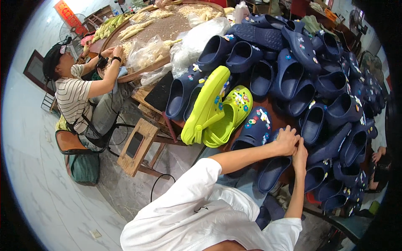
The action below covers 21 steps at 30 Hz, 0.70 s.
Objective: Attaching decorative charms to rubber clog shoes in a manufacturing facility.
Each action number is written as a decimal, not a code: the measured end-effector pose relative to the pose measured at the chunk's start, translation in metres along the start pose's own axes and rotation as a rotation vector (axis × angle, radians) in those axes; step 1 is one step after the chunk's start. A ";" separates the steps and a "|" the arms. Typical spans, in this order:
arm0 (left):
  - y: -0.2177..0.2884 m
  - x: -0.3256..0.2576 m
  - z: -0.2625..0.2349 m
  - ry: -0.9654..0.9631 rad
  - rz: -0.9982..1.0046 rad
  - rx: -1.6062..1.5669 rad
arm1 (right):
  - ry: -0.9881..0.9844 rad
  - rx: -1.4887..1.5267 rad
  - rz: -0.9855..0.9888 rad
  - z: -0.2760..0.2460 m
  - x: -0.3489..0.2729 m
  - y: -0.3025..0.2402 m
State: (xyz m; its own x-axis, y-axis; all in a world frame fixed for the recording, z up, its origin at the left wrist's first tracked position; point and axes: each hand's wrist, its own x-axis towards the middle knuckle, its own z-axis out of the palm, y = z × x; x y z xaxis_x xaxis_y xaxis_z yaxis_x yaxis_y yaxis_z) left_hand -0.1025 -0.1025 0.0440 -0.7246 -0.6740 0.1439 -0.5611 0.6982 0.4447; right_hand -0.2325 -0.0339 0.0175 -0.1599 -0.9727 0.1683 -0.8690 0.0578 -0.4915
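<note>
Both my hands are together on a navy clog [272, 172] at the near edge of the table, its open heel end toward me. My left hand [287, 140] lies over its front part with the fingers bent. On its right side, my right hand [300, 156] is closed, with its fingertips close to the left hand's. Any small piece between the fingers is hidden. Just left of them sits another navy clog [256, 125] with colourful charms on its top. Beyond it, one lime-green clog [208, 104] leans on edge beside a second lime-green clog [228, 119], both carrying charms.
A big heap of navy clogs [289, 73] covers the table ahead and to the right. At left, a wooden stool [136, 144] holds a phone [135, 143]. A seated person [79, 88] works at a round woven tray [176, 27] with corn and plastic bags.
</note>
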 end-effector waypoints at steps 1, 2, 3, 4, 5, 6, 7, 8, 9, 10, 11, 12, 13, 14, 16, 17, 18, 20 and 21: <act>0.001 0.000 0.001 0.032 -0.018 -0.015 | 0.097 0.000 -0.032 0.006 -0.002 0.002; 0.002 0.003 0.012 0.116 -0.031 0.027 | 0.195 0.003 -0.064 0.010 -0.002 0.003; 0.003 0.003 0.014 0.113 -0.038 0.030 | 0.150 0.052 0.050 0.009 -0.003 -0.001; 0.002 0.004 0.016 0.111 -0.045 0.034 | 0.150 0.058 0.036 0.007 -0.003 -0.004; -0.001 0.004 0.017 0.149 -0.046 0.003 | 0.141 0.062 0.050 0.006 -0.002 -0.007; -0.002 0.004 0.020 0.154 -0.048 0.008 | 0.134 0.064 0.071 0.005 -0.003 -0.007; -0.003 0.004 0.023 0.166 -0.044 -0.002 | 0.125 0.037 0.073 0.006 -0.004 -0.004; -0.005 0.003 0.026 0.178 -0.040 -0.012 | 0.126 0.040 0.067 0.007 -0.004 -0.003; -0.006 0.002 0.029 0.251 -0.004 -0.011 | 0.107 0.005 0.066 0.004 -0.005 -0.002; -0.007 0.002 0.032 0.253 -0.002 -0.008 | 0.088 -0.031 0.066 0.002 -0.005 -0.003; -0.008 0.003 0.035 0.245 -0.027 -0.002 | 0.091 -0.029 0.064 -0.001 -0.004 -0.004; -0.011 0.003 0.037 0.240 -0.058 0.008 | 0.032 -0.022 0.094 -0.007 -0.002 -0.014; -0.013 0.003 0.040 0.244 -0.062 0.014 | -0.029 -0.015 0.123 -0.010 0.000 -0.021; -0.013 0.003 0.042 0.263 -0.081 0.112 | -0.029 -0.011 0.115 -0.009 0.003 -0.021; -0.010 0.004 0.041 0.273 -0.084 0.208 | -0.064 -0.089 0.064 -0.012 0.005 -0.014; -0.010 0.003 0.040 0.236 -0.066 0.247 | -0.060 -0.088 0.068 -0.012 0.007 -0.010; -0.011 0.004 0.040 0.204 -0.055 0.287 | -0.095 -0.105 0.060 -0.011 0.011 -0.006; -0.013 0.004 0.039 0.188 -0.028 0.334 | -0.127 -0.124 0.048 -0.009 0.017 -0.005; -0.011 0.004 0.038 0.162 0.006 0.374 | -0.142 -0.133 0.037 -0.009 0.018 -0.005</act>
State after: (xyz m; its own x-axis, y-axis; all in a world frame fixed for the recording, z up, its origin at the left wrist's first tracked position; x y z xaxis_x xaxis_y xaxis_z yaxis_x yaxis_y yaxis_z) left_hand -0.1143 -0.1039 0.0054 -0.6727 -0.6778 0.2967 -0.6854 0.7219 0.0952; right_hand -0.2351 -0.0496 0.0304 -0.1334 -0.9907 0.0251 -0.9193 0.1142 -0.3767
